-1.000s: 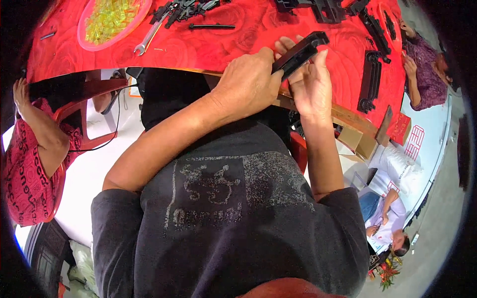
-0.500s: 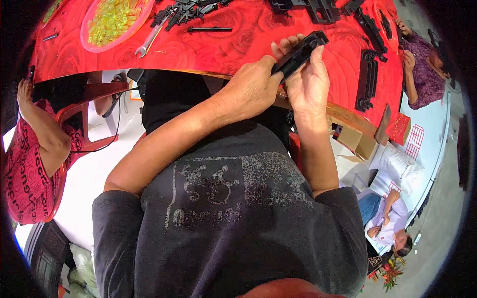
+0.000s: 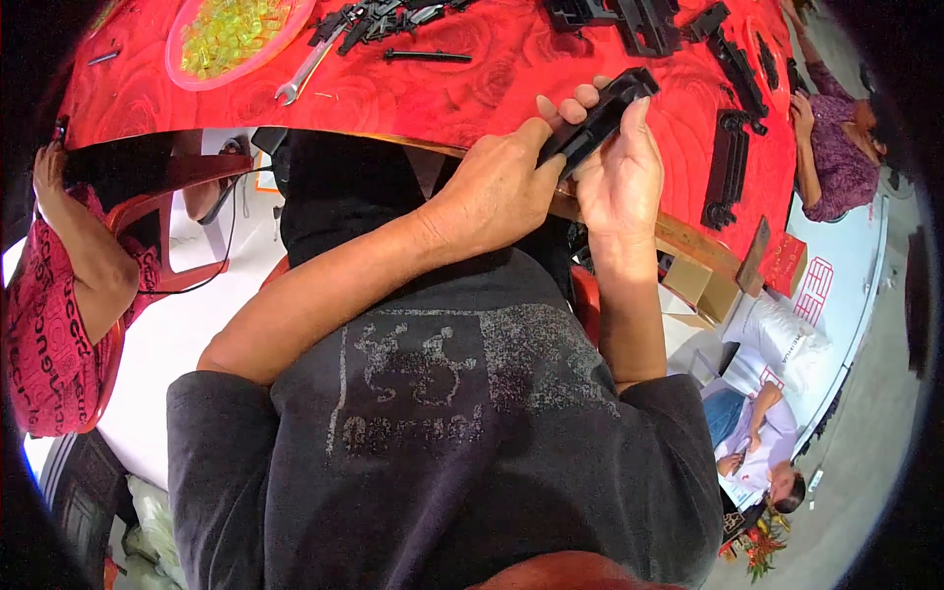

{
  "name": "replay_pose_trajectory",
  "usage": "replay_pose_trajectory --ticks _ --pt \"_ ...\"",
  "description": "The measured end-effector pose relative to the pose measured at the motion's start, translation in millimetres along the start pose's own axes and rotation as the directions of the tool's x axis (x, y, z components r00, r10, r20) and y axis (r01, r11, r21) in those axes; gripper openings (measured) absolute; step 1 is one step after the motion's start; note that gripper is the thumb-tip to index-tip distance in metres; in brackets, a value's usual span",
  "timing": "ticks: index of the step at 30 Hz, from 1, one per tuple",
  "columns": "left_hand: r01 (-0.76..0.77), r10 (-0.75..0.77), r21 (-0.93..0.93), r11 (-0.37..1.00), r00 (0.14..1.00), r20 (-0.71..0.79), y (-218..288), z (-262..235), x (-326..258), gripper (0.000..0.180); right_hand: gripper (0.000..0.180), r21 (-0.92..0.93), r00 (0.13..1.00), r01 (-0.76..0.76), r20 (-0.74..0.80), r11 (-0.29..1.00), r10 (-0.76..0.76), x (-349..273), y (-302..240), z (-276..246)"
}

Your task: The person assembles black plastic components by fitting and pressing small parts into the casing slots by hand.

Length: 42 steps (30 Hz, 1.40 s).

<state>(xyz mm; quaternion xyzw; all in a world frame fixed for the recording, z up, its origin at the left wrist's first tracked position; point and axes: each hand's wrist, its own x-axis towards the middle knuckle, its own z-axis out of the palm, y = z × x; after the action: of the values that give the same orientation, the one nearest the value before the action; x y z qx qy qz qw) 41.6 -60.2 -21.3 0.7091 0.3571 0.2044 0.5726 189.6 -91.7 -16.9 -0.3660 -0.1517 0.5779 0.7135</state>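
Observation:
Over the near edge of the red-covered table I hold a long black plastic part point(image 3: 602, 120), tilted with its far end up to the right. My left hand point(image 3: 504, 182) is closed on its lower end, thumb and fingers pinching there. My right hand point(image 3: 621, 175) cradles it from beneath, palm up; the fingertips curl round its left side and the thumb presses on its right. The part looks like a narrow housing with a recess along it; its underside is hidden by my right palm.
A pink basket point(image 3: 173, 61) of yellow translucent pieces stands at the far left, beside a wrench point(image 3: 292, 87). Small black parts point(image 3: 388, 20), a thin black rod point(image 3: 428, 56) and larger black housings point(image 3: 644, 28) lie beyond my hands. A ribbed black part point(image 3: 727, 167) lies right. People sit on both sides.
Both hands and the black part have shifted slightly right and nearer to me. The grip looks the same. My view has moved a little, so the table things appear shifted.

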Motion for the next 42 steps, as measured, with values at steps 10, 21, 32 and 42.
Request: replay_pose_trajectory --ticks 10,21,32,42 --pt "-0.109 0.11 0.022 0.994 0.991 -0.073 1.3 0.2 0.4 0.026 0.043 0.035 1.0 0.018 0.004 0.999 -0.018 -3.4 -0.5 3.3" --pt "-0.061 0.064 0.047 0.997 0.995 -0.073 4.7 3.2 2.5 0.024 0.043 -0.039 0.996 0.07 0.059 0.997 -0.067 -6.8 -7.0 6.4" --pt "-0.056 0.067 0.083 0.995 0.989 -0.134 14.7 -1.3 0.8 0.025 0.044 0.035 0.995 0.046 0.084 0.998 -0.049 -8.4 -1.4 10.7" --pt "-0.055 0.066 0.102 0.993 0.992 -0.111 18.4 -3.9 6.9 0.033 0.043 0.012 0.992 0.075 0.103 0.997 -0.076 -13.7 -4.4 14.3"
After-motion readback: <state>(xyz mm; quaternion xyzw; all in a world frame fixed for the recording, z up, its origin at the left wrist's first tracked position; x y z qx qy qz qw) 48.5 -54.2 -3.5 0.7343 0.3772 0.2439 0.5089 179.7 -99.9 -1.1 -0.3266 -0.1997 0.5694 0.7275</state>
